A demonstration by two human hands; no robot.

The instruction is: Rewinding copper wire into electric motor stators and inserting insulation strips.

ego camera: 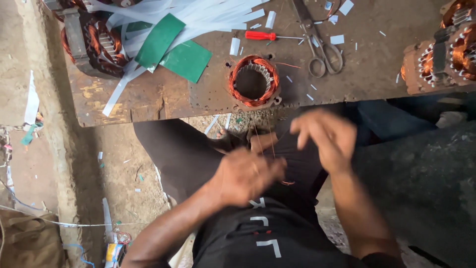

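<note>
While both hands work over the lap at lower centre, thin copper wire [271,144] runs up to the round stator [253,81] at the bench edge
Left hand [246,174] clenched, seemingly pinching the wire; right hand [325,136] blurred, grip cannot be told. Rusty metal bench [148,97]: glossy copper coil, steel scissors [320,47], red-handled screwdriver [270,35], green sheets [173,49], white strips [198,15] upper left
</note>
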